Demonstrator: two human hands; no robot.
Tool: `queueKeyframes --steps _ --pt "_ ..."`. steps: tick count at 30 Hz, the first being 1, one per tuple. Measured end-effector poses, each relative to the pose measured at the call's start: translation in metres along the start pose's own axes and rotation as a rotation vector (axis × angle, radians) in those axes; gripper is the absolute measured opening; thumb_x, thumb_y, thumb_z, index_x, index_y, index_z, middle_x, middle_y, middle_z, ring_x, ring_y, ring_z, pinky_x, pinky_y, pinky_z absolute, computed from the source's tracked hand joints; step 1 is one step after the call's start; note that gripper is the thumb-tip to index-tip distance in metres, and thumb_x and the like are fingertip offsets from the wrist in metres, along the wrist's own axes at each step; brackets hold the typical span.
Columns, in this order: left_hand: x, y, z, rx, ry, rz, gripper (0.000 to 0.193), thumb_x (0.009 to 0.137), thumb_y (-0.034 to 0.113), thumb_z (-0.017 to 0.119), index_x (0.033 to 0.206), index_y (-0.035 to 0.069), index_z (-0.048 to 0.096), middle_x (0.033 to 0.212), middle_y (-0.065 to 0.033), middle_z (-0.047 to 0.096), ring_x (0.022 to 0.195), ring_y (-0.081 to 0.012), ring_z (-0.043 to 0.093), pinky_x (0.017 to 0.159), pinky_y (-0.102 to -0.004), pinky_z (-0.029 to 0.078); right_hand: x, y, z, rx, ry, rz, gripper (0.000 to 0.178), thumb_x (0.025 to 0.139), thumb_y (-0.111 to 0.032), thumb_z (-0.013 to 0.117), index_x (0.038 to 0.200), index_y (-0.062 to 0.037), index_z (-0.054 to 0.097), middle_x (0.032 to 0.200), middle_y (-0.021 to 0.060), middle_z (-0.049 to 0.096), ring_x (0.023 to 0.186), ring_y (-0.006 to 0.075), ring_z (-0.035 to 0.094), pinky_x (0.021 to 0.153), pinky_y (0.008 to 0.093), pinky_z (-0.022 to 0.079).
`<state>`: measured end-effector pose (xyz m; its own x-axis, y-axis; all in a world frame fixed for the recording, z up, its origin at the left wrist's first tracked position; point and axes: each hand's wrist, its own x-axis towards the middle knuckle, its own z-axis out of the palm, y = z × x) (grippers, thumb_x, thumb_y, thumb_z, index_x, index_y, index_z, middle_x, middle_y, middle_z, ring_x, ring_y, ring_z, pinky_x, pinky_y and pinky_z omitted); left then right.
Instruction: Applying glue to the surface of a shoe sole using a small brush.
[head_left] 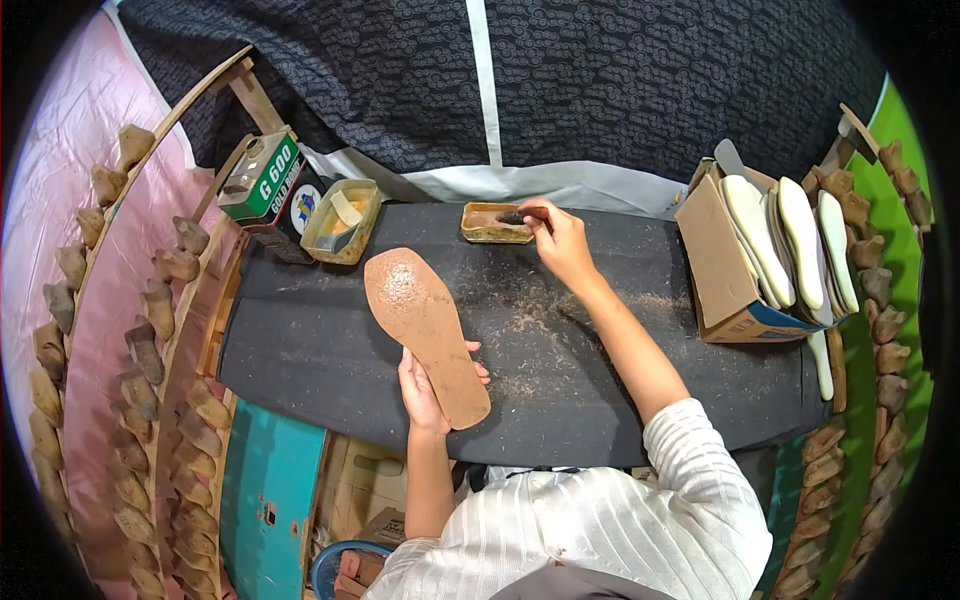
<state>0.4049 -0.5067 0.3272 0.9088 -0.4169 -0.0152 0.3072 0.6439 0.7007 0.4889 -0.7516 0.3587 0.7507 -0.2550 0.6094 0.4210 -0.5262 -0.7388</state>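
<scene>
My left hand [424, 402] holds a brown shoe sole [418, 312] by its narrow heel end, thumb on one side and fingertips showing at the other. The sole tilts over the middle of the table, and its broad forefoot end has a wet shine. Further away, my right hand [562, 246] pinches a small dark applicator [511, 217] whose exact kind I cannot make out. Its tip is down in a shallow yellowish tray [500, 237] with brownish contents, at the table's far edge.
On the dark, crumb-strewn tabletop [560, 370], a metal can [270, 190] and a tub [345, 250] with a spreader stand at far left. A cardboard box [715, 265] of pale insoles [755, 240] stands right. Racks of shoe lasts [140, 395] flank both sides.
</scene>
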Motion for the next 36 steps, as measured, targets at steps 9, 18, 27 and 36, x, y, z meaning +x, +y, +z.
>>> queueKeyframes --steps 9,18,27,36 --pt "-0.01 0.005 -0.001 -0.023 -0.053 0.021 0.063 0.094 0.048 0.013 0.12 -0.001 0.043 0.1 -0.0217 0.058 0.07 -0.0277 0.063 0.061 -0.0396 0.056 0.009 0.043 0.023 -0.186 -0.128 -0.014 0.013 0.08 0.004 0.051 0.092 0.0002 0.055 0.087 0.0173 0.064 0.085 0.0286 0.065 0.072 0.0362 0.05" --pt "-0.004 0.001 0.001 -0.005 -0.078 0.027 0.069 0.092 0.056 0.008 0.126 0.002 0.035 0.095 -0.0203 0.057 0.07 -0.0265 0.061 0.063 -0.04 0.053 -0.007 -0.001 0.0 -0.174 -0.002 -0.131 0.029 0.076 0.009 0.051 0.101 -0.0026 0.058 0.085 0.0152 0.064 0.074 0.0252 0.066 0.068 0.0325 0.051" --pt "0.0 -0.007 0.018 0.002 -0.133 -0.053 0.073 0.09 0.061 0.004 0.125 0.003 0.033 0.093 -0.0193 0.057 0.069 -0.0268 0.06 0.064 -0.0391 0.051 -0.037 -0.098 -0.03 0.14 -0.17 -0.52 0.041 0.06 0.005 0.065 0.099 -0.0033 0.063 0.071 0.0091 0.059 0.06 0.0232 0.055 0.058 0.0325 0.047" --pt "0.0 -0.014 0.01 0.12 -0.19 -0.062 0.072 0.093 0.056 0.008 0.112 -0.001 0.046 0.091 -0.0169 0.059 0.07 -0.0243 0.059 0.065 -0.0369 0.05 -0.045 -0.111 -0.044 0.177 -0.244 -0.558 0.033 0.055 0.004 0.062 0.088 0.0045 0.064 0.068 0.0115 0.06 0.05 0.0206 0.049 0.047 0.0301 0.04"
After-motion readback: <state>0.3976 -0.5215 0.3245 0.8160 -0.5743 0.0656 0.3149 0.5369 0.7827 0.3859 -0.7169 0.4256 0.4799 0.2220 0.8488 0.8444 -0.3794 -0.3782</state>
